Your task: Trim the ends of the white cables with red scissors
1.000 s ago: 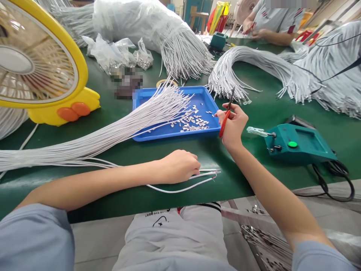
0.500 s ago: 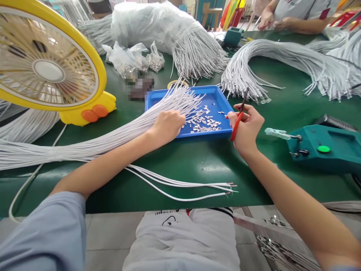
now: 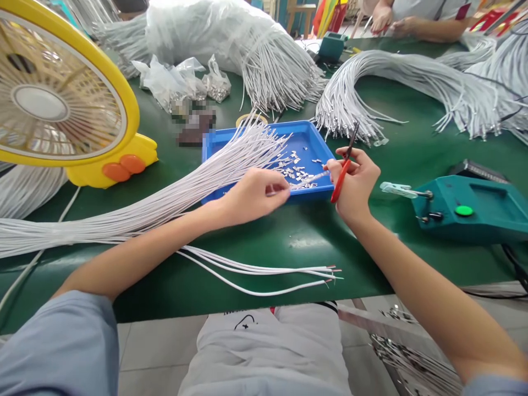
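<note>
My left hand [image 3: 264, 192] is closed in a pinch on a white wire, in front of the near rim of a blue tray [image 3: 264, 198]. A blurred pale strand runs from its fingers toward my right hand [image 3: 355, 179]. That hand is closed around red-handled scissors [image 3: 340, 181], their dark blades pointing up and away. Whether its thumb and finger also grip the strand's end, I cannot tell. A thick bundle of white wires [image 3: 193, 187] lies across the tray's left part. Small metal terminals [image 3: 295, 170] are scattered inside.
Stripped white cables [image 3: 264, 269] lie near the front edge. A yellow fan [image 3: 132, 104] stands left, a teal device with a clip [image 3: 466, 212] right. Farther back are bagged parts [image 3: 216, 82] and wire bundles [image 3: 280, 71]. Another person's hands [image 3: 391, 22] work at the far right.
My left hand has moved from the wire bundle toward the right and nearer, with a wire in its pinch. My right hand keeps the scissors. The whole view has shifted slightly.
</note>
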`<state>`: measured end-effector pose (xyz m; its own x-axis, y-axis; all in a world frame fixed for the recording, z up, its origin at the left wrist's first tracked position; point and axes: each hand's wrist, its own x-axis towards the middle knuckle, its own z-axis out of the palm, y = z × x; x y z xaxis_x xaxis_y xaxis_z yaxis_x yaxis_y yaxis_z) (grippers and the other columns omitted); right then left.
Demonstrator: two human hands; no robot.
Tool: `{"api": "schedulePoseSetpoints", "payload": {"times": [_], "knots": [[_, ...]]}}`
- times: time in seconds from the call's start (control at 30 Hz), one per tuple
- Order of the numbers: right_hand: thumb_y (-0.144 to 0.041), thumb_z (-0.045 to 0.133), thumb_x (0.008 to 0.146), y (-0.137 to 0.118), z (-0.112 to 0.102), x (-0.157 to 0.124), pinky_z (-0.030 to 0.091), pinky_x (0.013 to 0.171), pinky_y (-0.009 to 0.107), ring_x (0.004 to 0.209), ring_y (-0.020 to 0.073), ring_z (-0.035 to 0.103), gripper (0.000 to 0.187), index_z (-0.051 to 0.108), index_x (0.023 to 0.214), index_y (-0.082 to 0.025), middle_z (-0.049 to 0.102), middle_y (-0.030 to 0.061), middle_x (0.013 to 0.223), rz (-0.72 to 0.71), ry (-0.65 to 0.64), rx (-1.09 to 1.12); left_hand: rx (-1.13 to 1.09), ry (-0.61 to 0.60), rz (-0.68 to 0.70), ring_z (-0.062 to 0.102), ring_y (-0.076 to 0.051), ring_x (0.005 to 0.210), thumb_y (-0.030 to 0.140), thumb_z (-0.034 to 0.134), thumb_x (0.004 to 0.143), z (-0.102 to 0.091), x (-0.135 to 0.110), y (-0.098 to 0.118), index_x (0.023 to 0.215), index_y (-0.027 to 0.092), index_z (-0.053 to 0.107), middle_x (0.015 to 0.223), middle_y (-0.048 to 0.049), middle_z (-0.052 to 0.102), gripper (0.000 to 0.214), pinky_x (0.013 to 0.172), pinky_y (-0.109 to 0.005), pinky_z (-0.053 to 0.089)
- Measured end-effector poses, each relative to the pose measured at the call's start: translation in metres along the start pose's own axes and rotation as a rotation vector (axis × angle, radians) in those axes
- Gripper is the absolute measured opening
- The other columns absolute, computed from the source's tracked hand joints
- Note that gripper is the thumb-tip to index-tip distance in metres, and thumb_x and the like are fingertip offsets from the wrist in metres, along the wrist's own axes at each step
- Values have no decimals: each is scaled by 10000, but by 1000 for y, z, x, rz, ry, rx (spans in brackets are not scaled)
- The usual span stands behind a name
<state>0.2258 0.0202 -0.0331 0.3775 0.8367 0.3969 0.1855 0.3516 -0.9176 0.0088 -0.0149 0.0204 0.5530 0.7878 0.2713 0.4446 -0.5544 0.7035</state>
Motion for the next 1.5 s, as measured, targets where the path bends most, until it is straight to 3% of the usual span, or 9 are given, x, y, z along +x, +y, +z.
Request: {"api": "schedulePoseSetpoints", "payload": {"times": [0.13, 0.23, 0.3, 0.4, 0.53, 0.67, 0.87, 1.13, 1.5], "knots": [[-187, 707, 686, -1, 2, -2, 447, 495, 255, 527, 126, 591, 191, 648, 860, -240, 602, -54, 564, 23, -31, 20, -334, -340, 118, 515, -64, 586, 217, 603, 853, 5, -21, 37, 814, 108, 724, 693, -24, 660, 167, 549, -171, 422], [-194, 690, 713, -9, 3, -10, 427, 494, 247, 558, 119, 593, 181, 636, 879, -239, 643, -37, 633, 2, -82, 78, -511, -507, 112, 509, -57, 596, 248, 616, 866, 9, -27, 46, 825, 77, 721, 700, -33, 638, 205, 551, -162, 430], [-197, 653, 752, -17, 4, -19, 461, 547, 253, 609, 119, 611, 176, 622, 919, -245, 669, -30, 697, -37, -144, 146, -632, -454, -7, 492, -42, 546, 283, 627, 870, 14, -24, 39, 884, 78, 714, 648, -4, 592, 222, 503, -153, 410], [-214, 646, 770, -28, 3, -31, 513, 637, 272, 656, 122, 634, 202, 611, 965, -254, 700, -26, 774, -27, -293, 225, -818, -214, -229, 419, -9, 391, 333, 619, 880, 20, -12, 16, 899, 91, 684, 553, 55, 495, 250, 370, -135, 299], [-250, 722, 725, -32, 3, -37, 528, 656, 272, 652, 124, 633, 266, 613, 968, -246, 699, -30, 767, 84, -409, 248, -926, -22, -272, 542, -48, 435, 374, 704, 815, 26, 0, -12, 790, 89, 665, 591, 26, 562, 289, 381, -136, 391], [-221, 770, 679, -31, 4, -37, 542, 738, 268, 700, 118, 649, 324, 621, 965, -241, 702, -39, 767, 98, -430, 281, -877, 16, -244, 605, -76, 544, 333, 750, 775, 30, 0, -20, 782, 80, 705, 618, -15, 634, 256, 508, -164, 512], [-161, 763, 670, -35, 5, -39, 548, 740, 255, 759, 121, 681, 315, 623, 942, -237, 715, -47, 756, 100, -429, 301, -821, -23, -205, 607, -91, 523, 240, 812, 684, 35, -1, -18, 705, 74, 702, 601, -12, 628, 200, 503, -188, 531], [-153, 758, 660, -33, 5, -38, 520, 686, 252, 677, 101, 626, 311, 645, 936, -244, 676, -63, 712, 69, -393, 208, -733, 3, -132, 590, -94, 478, 134, 740, 701, 38, 2, -29, 632, 87, 637, 578, 3, 588, 132, 475, -203, 501], [-158, 749, 655, -34, 9, -46, 512, 655, 240, 671, 97, 610, 300, 623, 918, -228, 629, -59, 696, 68, -464, 171, -812, 166, -152, 645, -104, 491, 263, 818, 680, 33, 4, -28, 750, 79, 703, 693, -11, 662, 228, 486, -197, 548]]}}
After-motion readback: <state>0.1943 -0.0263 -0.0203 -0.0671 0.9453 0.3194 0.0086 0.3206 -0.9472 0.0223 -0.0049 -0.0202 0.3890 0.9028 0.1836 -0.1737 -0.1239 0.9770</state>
